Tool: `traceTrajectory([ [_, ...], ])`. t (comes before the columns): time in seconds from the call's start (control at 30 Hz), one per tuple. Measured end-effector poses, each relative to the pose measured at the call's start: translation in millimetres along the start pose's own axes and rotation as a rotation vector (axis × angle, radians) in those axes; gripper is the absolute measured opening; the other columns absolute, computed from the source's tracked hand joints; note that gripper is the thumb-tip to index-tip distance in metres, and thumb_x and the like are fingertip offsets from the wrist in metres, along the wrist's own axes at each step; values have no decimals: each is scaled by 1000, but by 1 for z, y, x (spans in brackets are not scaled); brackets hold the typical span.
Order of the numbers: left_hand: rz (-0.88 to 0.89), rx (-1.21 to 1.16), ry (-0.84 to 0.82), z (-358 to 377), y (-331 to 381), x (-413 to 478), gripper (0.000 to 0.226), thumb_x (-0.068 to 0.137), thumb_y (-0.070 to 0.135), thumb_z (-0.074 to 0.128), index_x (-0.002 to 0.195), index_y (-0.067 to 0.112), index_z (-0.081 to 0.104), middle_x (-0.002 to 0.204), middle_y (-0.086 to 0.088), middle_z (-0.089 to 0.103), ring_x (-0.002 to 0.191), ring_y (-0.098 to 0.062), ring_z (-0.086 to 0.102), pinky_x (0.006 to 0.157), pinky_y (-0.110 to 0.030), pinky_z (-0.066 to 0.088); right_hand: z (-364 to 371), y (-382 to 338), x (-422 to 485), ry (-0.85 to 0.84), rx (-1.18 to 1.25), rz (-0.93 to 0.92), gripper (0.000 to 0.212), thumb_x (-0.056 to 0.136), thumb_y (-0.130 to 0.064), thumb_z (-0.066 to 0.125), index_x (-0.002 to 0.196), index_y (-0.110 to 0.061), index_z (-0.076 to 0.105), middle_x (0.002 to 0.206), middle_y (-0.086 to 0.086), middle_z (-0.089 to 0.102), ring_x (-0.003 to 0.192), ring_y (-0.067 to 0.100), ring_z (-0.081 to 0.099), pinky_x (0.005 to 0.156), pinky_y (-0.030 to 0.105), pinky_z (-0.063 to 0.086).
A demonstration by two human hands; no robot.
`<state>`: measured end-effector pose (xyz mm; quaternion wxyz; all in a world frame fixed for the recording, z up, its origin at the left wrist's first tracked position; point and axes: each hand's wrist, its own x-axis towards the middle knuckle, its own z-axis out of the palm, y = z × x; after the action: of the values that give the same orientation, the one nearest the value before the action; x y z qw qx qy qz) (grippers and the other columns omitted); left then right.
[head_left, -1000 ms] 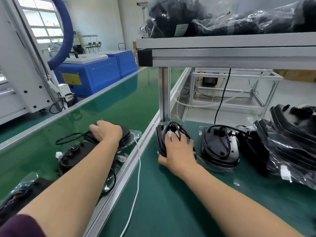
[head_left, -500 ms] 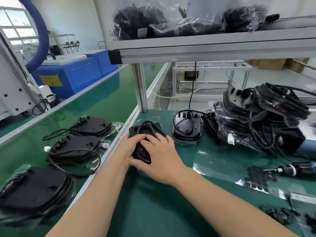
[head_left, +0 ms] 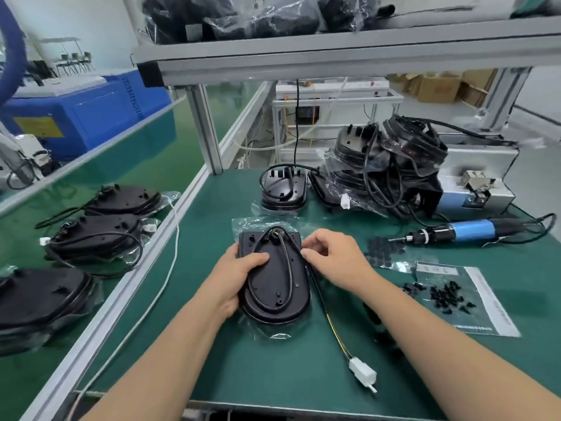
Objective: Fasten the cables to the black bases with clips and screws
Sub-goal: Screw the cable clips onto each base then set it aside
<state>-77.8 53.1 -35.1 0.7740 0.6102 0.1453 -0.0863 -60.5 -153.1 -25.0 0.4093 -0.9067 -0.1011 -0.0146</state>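
Observation:
A black base [head_left: 274, 287] lies on the green table [head_left: 273, 369] in front of me, on a clear plastic bag. Its black cable [head_left: 287, 262] loops over the top and runs off to the right, ending in a white connector [head_left: 362, 373]. My left hand [head_left: 233, 276] grips the base's left edge, thumb on top. My right hand [head_left: 332, 258] pinches the cable at the base's right edge. Small black clips and screws [head_left: 443, 297] lie on a plastic bag to the right. A blue electric screwdriver [head_left: 467, 230] lies behind them.
Another base [head_left: 283, 189] and a pile of bagged bases [head_left: 391, 165] stand at the back of the table. Three bases [head_left: 94, 238] lie on the green conveyor at left. Black pads [head_left: 385, 252] sit near the screwdriver. An aluminium post [head_left: 206, 132] carries a shelf overhead.
The base has been pulled nearer to me across the table. My left hand came off the conveyor onto the base's left edge. My right hand shifted to the cable at the right edge.

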Motion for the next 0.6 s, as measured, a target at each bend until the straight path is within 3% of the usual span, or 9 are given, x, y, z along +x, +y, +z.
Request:
traceTrajectory([
  [0.07,-2,53,-42,9,0,-6,34,85,8,67,118,15,61,99,-13,75,81,-27,73,66,-38,58,-6,0,-3,25,-12,-2,8,90,-17,63,94,-20,70,87,-6,68,82,12,59,78,26,45],
  [0.13,6,115,-48,16,-2,-9,29,87,10,65,115,17,62,98,-12,75,83,-28,73,66,-37,58,-11,-3,-4,0,-26,8,9,91,-27,64,95,-19,66,89,-6,64,81,9,57,73,24,42],
  [0.2,32,207,8,22,-6,-12,23,89,16,63,111,20,64,97,-8,75,84,-25,73,66,-35,58,-16,-4,-5,-62,-17,50,12,91,-31,66,96,-21,64,86,-8,63,80,8,57,69,21,41],
  [0.3,98,395,113,23,-13,-13,9,89,26,62,97,26,66,93,-1,74,76,-16,73,64,-30,58,-19,-4,-5,-131,-57,61,4,91,-22,63,94,-23,61,85,-8,63,84,13,59,72,24,45],
  [0.4,147,598,162,19,-18,-11,15,91,34,56,87,21,65,100,-7,67,90,-23,67,84,-41,56,-19,-12,-4,-152,-166,16,7,93,-15,54,94,-22,56,90,-4,62,87,19,58,79,33,50],
  [0.47,210,811,257,16,-20,-9,29,94,36,49,82,11,59,106,-12,49,98,-26,54,94,-40,46,-18,-18,-3,-145,-250,-13,11,92,-8,48,97,-15,54,98,4,62,91,26,57,81,39,50],
  [0.53,320,1008,317,18,-19,-11,32,97,34,44,83,7,54,102,-10,41,94,-26,48,85,-33,39,-18,-21,-2,-158,-282,-40,11,92,-9,48,100,-11,54,100,9,62,92,31,58,82,45,51],
  [0.6,419,1179,332,23,-16,-14,27,100,34,38,101,13,55,95,-6,41,92,-30,51,75,-33,36,-19,-22,-3,-197,-267,-42,13,93,-21,55,104,-16,51,99,3,61,92,27,57,82,45,50],
])
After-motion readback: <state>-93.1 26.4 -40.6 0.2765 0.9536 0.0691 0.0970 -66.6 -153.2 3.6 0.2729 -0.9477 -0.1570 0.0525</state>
